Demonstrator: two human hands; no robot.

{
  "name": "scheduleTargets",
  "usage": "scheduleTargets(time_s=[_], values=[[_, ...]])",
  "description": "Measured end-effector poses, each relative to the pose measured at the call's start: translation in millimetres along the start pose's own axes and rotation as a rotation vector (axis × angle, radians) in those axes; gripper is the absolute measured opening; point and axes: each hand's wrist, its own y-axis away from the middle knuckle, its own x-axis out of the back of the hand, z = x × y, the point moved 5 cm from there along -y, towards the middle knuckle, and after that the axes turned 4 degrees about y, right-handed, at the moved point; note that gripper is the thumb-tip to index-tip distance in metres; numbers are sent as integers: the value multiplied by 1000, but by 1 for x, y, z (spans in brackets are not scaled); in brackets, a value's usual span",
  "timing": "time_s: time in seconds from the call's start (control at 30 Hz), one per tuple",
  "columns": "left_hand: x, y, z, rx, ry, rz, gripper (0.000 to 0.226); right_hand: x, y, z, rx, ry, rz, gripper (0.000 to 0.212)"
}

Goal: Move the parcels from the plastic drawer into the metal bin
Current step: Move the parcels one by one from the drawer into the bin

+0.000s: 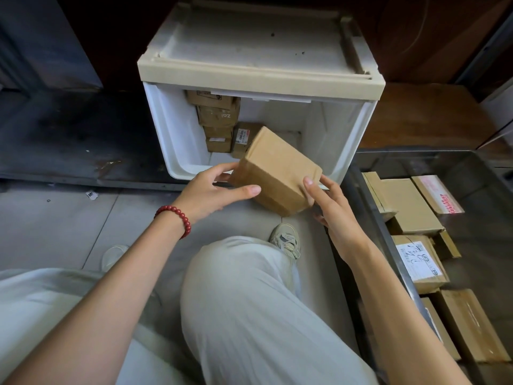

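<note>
- Right now, a plain brown cardboard parcel (277, 170) is held tilted in the air between both hands, over the front lip of the drawer and to the left of the bin.
- The left hand (216, 190) grips the parcel's left end, with the thumb lying along the near face and the fingers curled round the far side.
- The right hand (330, 209) pinches the parcel's lower right corner, with one digit pressed on the top face and the others wrapped round the edge.
- The white plastic drawer (177, 134) stands pulled out from its cream-topped cabinet (261, 70).
- At the drawer's back left a stack of small brown boxes (219, 118) rests against the wall, with one labelled brown box (244, 137) just beside it.
- The shiny metal bin (416, 162) sits on the right and holds several flat cardboard parcels (410, 207), one with a white handwritten label (417, 262).
- A red bead bracelet (175, 218) circles the left wrist.
- Pale trousers (249, 315) cover a bent knee below the hands, and a beige sneaker (286, 240) rests on the grey floor (55, 218).
</note>
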Motion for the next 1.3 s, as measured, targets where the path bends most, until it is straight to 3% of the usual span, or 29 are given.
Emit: scheduleTargets(time_s=[0.23, 0.33, 0.63, 0.87, 1.07, 1.17, 1.3], values=[[2, -4, -3, -12, -10, 48, 37, -1, 5, -2, 37, 51, -77, 79], [1, -7, -2, -22, -16, 74, 30, 1, 6, -2, 40, 46, -96, 77], [-8, -17, 5, -42, 19, 96, 48, 8, 4, 2, 65, 123, -145, 55], [-35, -30, 29, -121, 31, 109, 22, 34, 3, 0, 63, 108, 80, 53], [-73, -54, 65, -162, -36, 0, 22, 79, 13, -19, 122, 17, 211, 36], [-107, -66, 91, -193, -83, -74, 16, 114, 21, -19, 112, 21, 297, 68], [-164, -76, 116, -230, -130, -179, 17, 162, 40, -16, 91, 16, 356, 91]])
